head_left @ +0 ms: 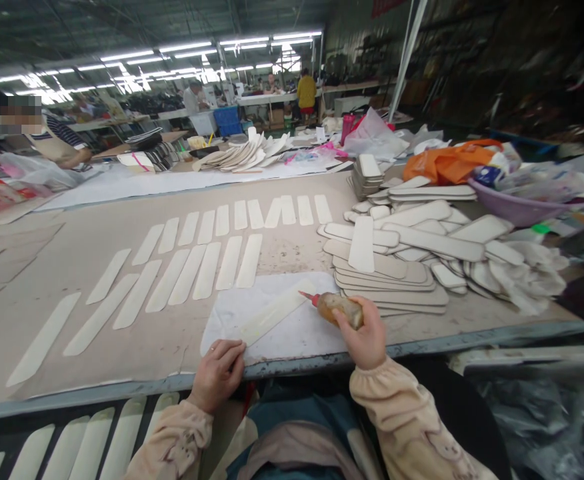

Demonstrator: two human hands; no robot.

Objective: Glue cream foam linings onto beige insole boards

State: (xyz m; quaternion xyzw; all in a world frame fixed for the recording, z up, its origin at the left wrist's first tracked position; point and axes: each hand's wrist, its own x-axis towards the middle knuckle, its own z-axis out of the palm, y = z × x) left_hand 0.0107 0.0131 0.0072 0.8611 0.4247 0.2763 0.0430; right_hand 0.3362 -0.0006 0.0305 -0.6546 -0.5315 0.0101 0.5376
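My right hand (366, 337) is closed round a small amber glue bottle (339, 308) with a red nozzle, whose tip touches the far end of a long pale strip (275, 313). The strip lies slantwise on a white sheet (267, 330) at the table's near edge. My left hand (218, 372) rests at the strip's near end, fingers curled and pressing down on it and the sheet.
Two rows of similar pale strips (199, 270) lie spread over the brown table (122, 333). A heap of flat insole-shaped pieces (412, 247) sits to the right, with a purple basin (515, 207) and an orange bag (447, 163) behind. More strips (72, 443) lie below the table edge. Other people work far off.
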